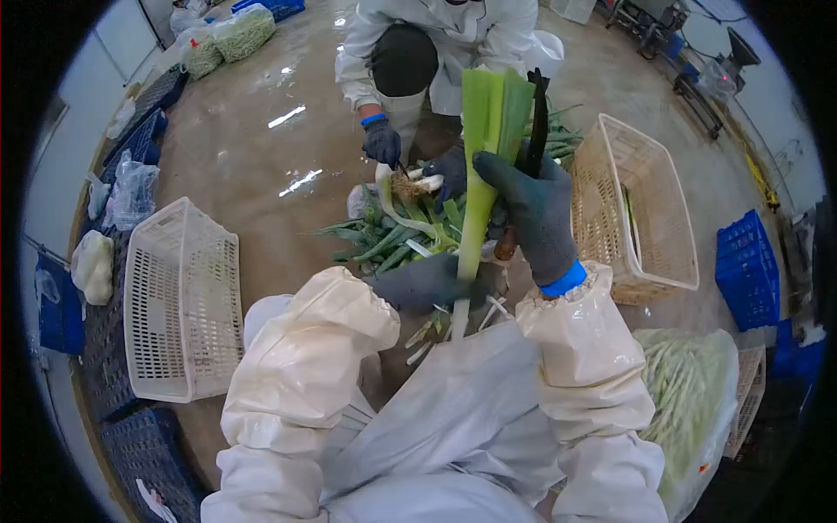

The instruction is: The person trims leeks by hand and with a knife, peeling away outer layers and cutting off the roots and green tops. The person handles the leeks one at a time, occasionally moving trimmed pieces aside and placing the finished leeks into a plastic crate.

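Note:
A leek (482, 205) stands nearly upright before me, cut green leaves at the top and white stalk down by my apron. Gloved in grey, my right hand (534, 209) is closed round its upper part. The same hand also holds a knife (538, 131), dark blade pointing up and brown handle below. My left hand (418, 283), smeared by motion, is at the lower stalk, which crosses in front of it; its fingers do not show clearly. Beyond lies a pile of leeks (384, 235) on the floor, with trimmed scraps (427, 331) nearer my apron.
Opposite, a co-worker (436, 52) in white bends over the pile, gloved hands at a rooted leek (410, 185). Cream crates stand left (183, 305) and right (636, 209). A clear bag of pale green stalks (693, 410) sits at my right, near a blue crate (747, 270).

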